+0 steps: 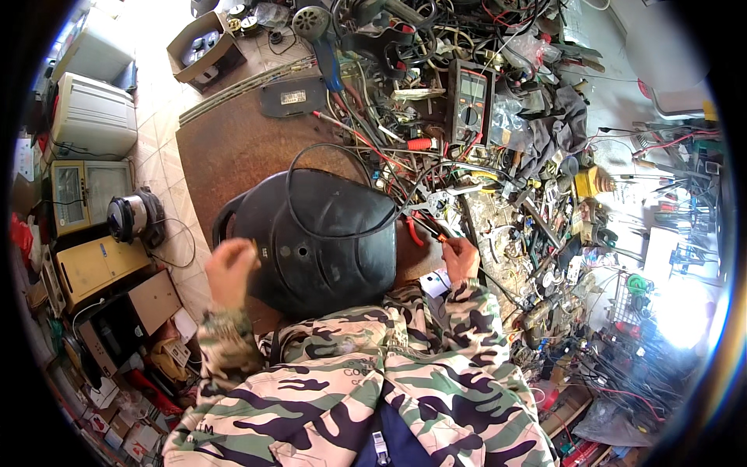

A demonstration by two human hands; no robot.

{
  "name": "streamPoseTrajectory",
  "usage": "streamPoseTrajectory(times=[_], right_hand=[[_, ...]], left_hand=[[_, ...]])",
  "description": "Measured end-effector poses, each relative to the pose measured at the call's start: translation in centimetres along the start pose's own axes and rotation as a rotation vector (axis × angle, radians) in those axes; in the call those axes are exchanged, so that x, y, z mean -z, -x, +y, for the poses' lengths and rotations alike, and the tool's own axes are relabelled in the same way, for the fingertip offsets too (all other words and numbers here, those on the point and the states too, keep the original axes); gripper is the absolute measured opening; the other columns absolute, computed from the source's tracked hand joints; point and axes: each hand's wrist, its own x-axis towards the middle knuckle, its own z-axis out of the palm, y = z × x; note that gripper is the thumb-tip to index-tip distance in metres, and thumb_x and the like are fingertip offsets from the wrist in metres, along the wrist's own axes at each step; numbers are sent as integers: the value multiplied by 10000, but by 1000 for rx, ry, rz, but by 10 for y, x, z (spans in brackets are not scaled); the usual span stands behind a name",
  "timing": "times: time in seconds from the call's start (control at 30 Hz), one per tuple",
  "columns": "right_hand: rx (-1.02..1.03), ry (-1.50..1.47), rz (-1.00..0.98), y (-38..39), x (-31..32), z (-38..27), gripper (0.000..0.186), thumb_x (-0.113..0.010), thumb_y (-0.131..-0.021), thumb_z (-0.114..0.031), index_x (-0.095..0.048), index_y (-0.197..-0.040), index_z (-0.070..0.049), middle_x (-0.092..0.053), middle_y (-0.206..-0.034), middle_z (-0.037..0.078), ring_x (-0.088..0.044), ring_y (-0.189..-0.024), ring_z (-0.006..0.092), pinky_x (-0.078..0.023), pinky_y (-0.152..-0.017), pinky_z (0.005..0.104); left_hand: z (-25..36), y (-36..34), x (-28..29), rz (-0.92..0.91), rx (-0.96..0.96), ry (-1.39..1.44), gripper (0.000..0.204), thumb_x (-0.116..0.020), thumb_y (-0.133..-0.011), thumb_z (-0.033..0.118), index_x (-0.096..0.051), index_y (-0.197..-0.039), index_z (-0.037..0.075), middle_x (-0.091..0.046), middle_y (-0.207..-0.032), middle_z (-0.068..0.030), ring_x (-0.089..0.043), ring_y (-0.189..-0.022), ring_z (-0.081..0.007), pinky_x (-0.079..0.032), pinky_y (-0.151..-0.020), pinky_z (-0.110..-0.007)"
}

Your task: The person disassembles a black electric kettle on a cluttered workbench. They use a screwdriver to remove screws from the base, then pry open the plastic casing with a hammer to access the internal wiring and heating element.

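A black plastic housing (334,265) with curved ribs and a small hole lies on the rusty brown worktop (210,148), a black cable looped over it. My left hand (232,272) hovers at its lower left side, fingers curled together; anything between the fingertips is too small to make out. Beside the housing's right side, my right hand (459,258) is closed on an orange-and-black handled tool (437,235), probably a screwdriver. Red-handled pliers (414,232) lie just left of that hand, among tangled wires.
Tools, wires and parts cover the bench's right, with a multimeter (470,101) and a blue hair-dryer-like device (331,66). On the left floor stand a cardboard box (187,58), a round cooker (124,219) and several appliances (97,268). A bright light glares at right.
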Motion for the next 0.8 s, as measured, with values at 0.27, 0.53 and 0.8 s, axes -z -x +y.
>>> streamPoseTrajectory(times=[0.27, 0.53, 0.8], right_hand=[[286, 289, -86, -10, -31, -43, 172, -761, -837, -185, -726, -888, -25, -732, -769, 133, -726, -721, 270, -559, -698, 375], [942, 605, 137, -144, -49, -145, 349, -680, -834, -104, -641, -1179, -79, -665, -1039, 174, -633, -921, 397, -514, -792, 510], [971, 922, -42, -214, -82, -137, 214, -698, -819, -139, -649, -1022, -94, -620, -1020, 173, -611, -972, 413, -544, -810, 522]], left_hand=[[-34, 86, -36, -178, 229, 191, 138, -674, -913, -40, -681, -1050, -54, -710, -932, -92, -712, -836, -154, -583, -773, -271], [-11, 65, -45, -125, 46, -34, 183, -677, -919, -33, -688, -1101, -41, -678, -978, -74, -706, -857, -145, -567, -770, -259], [-25, 64, -57, 80, 9, -43, 147, -759, -869, 35, -728, -1011, 8, -691, -867, -59, -673, -750, -122, -539, -677, -257]])
